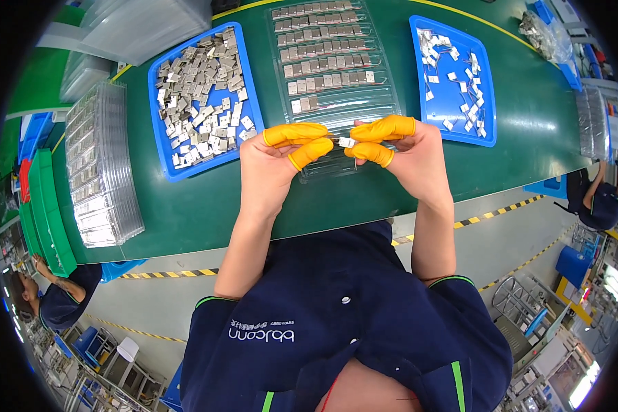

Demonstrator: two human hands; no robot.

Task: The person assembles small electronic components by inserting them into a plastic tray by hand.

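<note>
My left hand (271, 154) and my right hand (419, 151) meet above the near end of a clear plastic tray (336, 113), with yellow covers on thumbs and fingers. Between the fingertips is a small white connector (346, 142), pinched by my right thumb and finger. My left thumb and finger are closed just beside it; what they grip is too small to make out. Rows of silver-grey metal pieces (329, 81) with thin wires fill the tray's far part. Its nearest occupied row has only a few pieces, at the left.
Left of the tray, a blue bin (159, 130) holds many loose metal pieces. At right, another blue bin (489, 110) holds white connectors with wires. Stacked clear trays (103, 165) and green bins (44, 220) stand farther left. Other people (65, 295) work at both sides.
</note>
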